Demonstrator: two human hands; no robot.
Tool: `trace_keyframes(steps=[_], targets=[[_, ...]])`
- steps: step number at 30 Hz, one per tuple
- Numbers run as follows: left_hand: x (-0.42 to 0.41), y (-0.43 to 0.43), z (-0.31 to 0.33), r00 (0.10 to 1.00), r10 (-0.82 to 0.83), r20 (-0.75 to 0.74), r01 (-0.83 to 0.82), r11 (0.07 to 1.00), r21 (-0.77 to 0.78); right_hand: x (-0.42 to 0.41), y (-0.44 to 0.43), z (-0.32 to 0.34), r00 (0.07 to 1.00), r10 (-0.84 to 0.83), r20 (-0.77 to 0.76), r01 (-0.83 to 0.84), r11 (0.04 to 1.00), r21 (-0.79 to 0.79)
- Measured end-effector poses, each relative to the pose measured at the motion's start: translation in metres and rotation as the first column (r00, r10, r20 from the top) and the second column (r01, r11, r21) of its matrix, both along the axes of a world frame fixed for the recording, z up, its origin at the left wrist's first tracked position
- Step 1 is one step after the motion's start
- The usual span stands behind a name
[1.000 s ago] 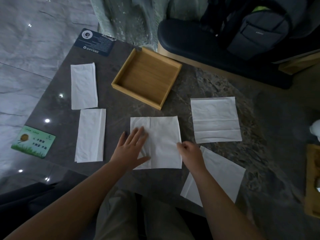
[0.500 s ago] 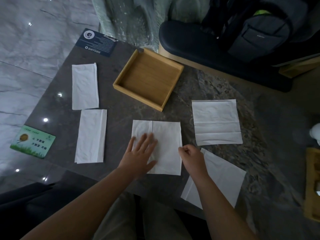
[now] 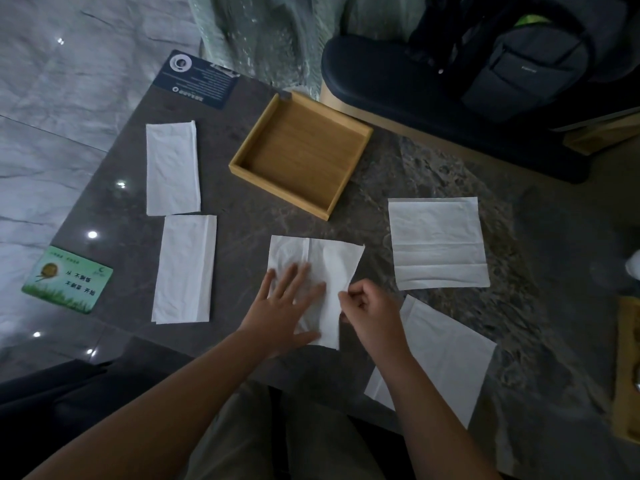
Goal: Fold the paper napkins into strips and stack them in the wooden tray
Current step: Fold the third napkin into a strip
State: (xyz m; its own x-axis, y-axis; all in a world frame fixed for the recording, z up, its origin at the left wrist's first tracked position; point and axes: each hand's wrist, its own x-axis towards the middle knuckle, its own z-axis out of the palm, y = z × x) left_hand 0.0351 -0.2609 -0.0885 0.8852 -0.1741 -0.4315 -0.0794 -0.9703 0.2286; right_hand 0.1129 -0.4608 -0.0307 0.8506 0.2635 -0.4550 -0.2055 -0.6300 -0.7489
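A white paper napkin (image 3: 325,261) lies in front of me on the dark stone table. My left hand (image 3: 289,306) presses flat on its left half, fingers spread. My right hand (image 3: 369,308) pinches the napkin's right edge and lifts it off the table. The wooden tray (image 3: 242,161) stands empty behind the napkin. Two folded napkin strips, one (image 3: 172,168) above the other (image 3: 185,270), lie at the left. An unfolded napkin (image 3: 437,242) lies at the right, another napkin (image 3: 446,358) under my right forearm.
A green card (image 3: 67,279) sits at the table's left edge and a dark blue card (image 3: 195,79) at the far corner. A dark stool with a backpack (image 3: 526,60) stands behind the table. A wooden item (image 3: 628,368) shows at the right edge.
My right hand has closed on the napkin's right edge and raised it, pulling that side inward. My left hand slid to the right across the napkin.
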Motion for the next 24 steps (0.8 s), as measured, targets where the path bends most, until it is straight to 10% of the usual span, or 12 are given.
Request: trace_keyframes(steps=[24], targets=[[-0.009, 0.034, -0.005, 0.998, -0.016, 0.053, 0.018, 0.999, -0.032, -0.004, 0.087, -0.003, 0.922, 0.364, 0.135, -0.329, 0.917, -0.226]])
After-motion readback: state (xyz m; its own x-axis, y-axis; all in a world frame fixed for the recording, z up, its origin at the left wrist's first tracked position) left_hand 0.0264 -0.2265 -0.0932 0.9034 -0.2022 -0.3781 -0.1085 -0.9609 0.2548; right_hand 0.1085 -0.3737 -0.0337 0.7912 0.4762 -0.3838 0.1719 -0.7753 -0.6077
